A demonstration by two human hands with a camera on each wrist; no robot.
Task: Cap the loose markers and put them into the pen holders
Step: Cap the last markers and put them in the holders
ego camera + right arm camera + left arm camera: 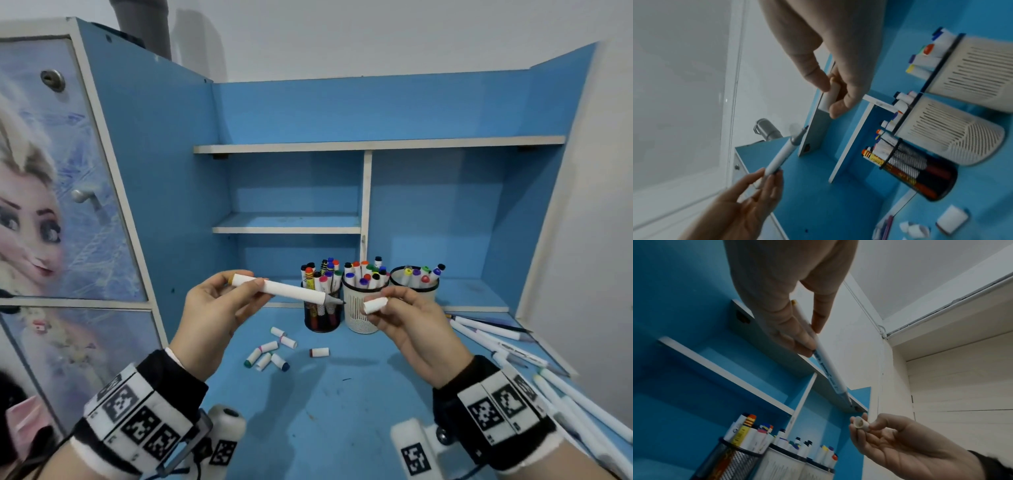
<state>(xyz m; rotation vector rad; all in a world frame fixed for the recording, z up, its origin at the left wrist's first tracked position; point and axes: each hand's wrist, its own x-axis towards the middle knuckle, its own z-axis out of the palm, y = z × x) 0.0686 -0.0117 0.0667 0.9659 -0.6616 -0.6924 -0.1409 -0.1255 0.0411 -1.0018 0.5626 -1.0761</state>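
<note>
My left hand (219, 301) grips a white marker (291, 290) by its rear half, its bare dark tip (339, 302) pointing right. My right hand (400, 315) pinches a white cap (375, 304) between thumb and fingers, open end facing the tip a short gap away. The left wrist view shows the marker (826, 368) slanting down toward the cap (860, 424). The right wrist view shows the cap (830, 97) and the marker (781, 155). Three pen holders stand behind: black mesh (322, 317), white (359, 313), and another white one (416, 286).
Several loose caps (274, 353) lie on the blue desk (325, 411) below my hands. Several uncapped white markers (507, 346) lie along the right edge. Shelves (287, 226) rise behind the holders; a cabinet (68, 171) stands at left.
</note>
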